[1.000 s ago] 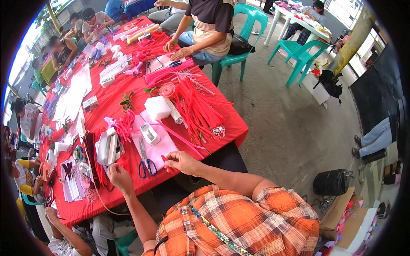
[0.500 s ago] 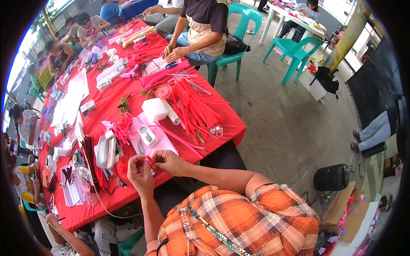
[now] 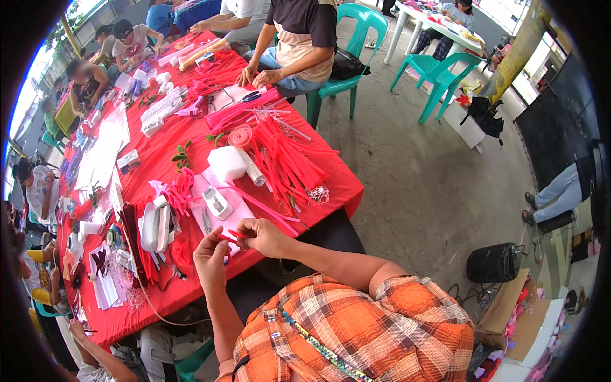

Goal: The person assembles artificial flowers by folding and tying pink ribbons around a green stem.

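Above the near edge of the red-covered table, both of my hands are raised close together. My left hand (image 3: 209, 256) pinches a short red piece (image 3: 225, 238) between thumb and fingertips. At the right end of this piece, my right hand (image 3: 262, 238) also has its fingers closed on red material. It resembles a pipe cleaner, but is too small to be sure. Just beyond my hands lie a pink sheet (image 3: 238, 215), a small white open box (image 3: 217, 204) and a slim grey metal tool (image 3: 207, 221).
Red pipe cleaners (image 3: 280, 156) lie in a bundle at the table's right, beside a white foam block (image 3: 226, 163) and a coiled red roll (image 3: 240, 136). A grey case (image 3: 154, 229) sits left of my hands. Across the corner, a person (image 3: 299, 44) sits on a green chair (image 3: 363, 35).
My hands have shifted slightly, with the right one a little higher and to the right. More of the red piece shows between my fingertips.
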A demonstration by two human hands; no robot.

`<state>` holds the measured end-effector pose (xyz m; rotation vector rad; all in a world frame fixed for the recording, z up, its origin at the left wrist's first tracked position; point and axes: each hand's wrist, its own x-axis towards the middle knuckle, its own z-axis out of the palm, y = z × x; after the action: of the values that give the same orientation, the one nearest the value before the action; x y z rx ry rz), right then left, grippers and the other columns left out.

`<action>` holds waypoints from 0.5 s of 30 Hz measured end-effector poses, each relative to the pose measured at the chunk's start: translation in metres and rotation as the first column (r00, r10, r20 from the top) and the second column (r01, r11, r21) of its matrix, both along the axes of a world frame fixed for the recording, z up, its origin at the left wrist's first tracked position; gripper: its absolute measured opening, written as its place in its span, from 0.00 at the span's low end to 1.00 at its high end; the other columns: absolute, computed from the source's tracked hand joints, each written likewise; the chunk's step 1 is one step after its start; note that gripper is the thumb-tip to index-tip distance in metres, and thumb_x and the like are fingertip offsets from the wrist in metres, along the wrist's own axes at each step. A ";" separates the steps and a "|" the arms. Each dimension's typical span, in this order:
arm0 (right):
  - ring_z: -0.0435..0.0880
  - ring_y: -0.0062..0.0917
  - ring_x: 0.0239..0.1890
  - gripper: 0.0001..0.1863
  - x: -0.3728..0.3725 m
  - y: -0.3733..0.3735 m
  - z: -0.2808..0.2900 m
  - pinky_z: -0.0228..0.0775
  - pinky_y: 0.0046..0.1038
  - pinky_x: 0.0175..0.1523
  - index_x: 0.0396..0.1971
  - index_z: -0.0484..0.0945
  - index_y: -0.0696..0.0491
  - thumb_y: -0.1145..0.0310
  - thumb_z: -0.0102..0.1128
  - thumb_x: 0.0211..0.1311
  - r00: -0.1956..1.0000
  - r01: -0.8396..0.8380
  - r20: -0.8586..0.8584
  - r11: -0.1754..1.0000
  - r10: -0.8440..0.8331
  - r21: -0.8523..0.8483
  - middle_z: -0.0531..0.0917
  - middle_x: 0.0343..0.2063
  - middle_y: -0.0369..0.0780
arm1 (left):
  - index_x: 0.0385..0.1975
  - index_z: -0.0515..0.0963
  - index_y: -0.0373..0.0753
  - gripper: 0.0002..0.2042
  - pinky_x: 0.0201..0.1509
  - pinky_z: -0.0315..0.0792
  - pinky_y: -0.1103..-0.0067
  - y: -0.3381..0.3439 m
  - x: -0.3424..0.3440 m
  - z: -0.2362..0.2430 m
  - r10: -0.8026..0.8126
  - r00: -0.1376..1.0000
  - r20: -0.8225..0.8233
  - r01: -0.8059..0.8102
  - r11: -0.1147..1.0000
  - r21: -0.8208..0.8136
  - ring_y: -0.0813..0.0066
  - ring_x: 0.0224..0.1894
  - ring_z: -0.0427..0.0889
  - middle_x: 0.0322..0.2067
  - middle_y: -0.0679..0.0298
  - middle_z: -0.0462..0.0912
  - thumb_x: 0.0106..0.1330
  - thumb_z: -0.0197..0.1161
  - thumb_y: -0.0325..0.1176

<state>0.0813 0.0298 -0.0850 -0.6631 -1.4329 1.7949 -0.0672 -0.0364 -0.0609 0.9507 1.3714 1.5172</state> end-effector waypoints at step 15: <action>0.78 0.19 0.27 0.04 0.021 0.007 0.009 0.74 0.21 0.37 0.29 0.74 0.57 0.80 0.59 0.53 0.967 -0.247 -0.172 0.866 0.189 -0.436 0.77 0.25 0.36 | 0.42 0.76 0.28 0.13 0.37 0.73 0.84 -0.003 -0.002 -0.004 -0.114 0.990 0.088 0.117 0.993 -0.030 0.79 0.31 0.79 0.30 0.61 0.81 0.56 0.58 0.18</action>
<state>0.1019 0.0367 -0.0757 -0.6211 -1.0379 2.3450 -0.0690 -0.0397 -0.0645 0.9172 1.2564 1.4264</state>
